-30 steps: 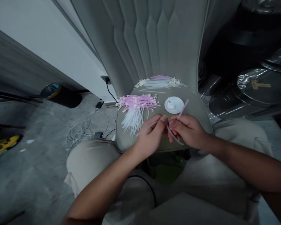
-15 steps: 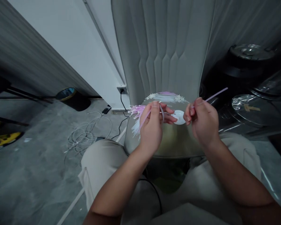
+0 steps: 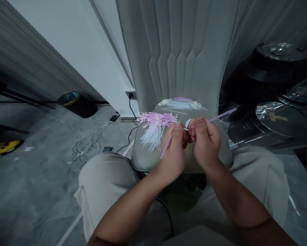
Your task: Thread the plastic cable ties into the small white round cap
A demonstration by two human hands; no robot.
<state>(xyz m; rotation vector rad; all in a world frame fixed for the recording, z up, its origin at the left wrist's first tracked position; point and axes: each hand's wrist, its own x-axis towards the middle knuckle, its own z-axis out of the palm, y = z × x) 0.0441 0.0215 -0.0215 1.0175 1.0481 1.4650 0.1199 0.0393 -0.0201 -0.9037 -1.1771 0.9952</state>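
Note:
Over the front of the chair seat, my two hands come close together, thumbs on top. My left hand [image 3: 174,148] is closed in a pinch on a thin pink plastic strip [image 3: 166,147] that slants down toward the wrist. In my right hand [image 3: 207,141], also closed, another thin pink strip [image 3: 222,114] sticks out to the upper right. A short pale end shows between the fingertips. Behind the right fingers a white round disc [image 3: 187,122] is mostly hidden. Beside my left hand lies a fanned pile of pink and white strips [image 3: 153,133].
A second bundle of strips [image 3: 181,103] lies at the back of the grey chair seat [image 3: 140,160]. On the floor at left are coiled cables [image 3: 88,147] and a black bin [image 3: 78,105]. Dark pots with a glass lid [image 3: 284,51] stand at right.
My hands have drawn together, the right one moving left and the left one slightly right. The pale loop at my left fingers no longer shows, and the disc is now mostly covered.

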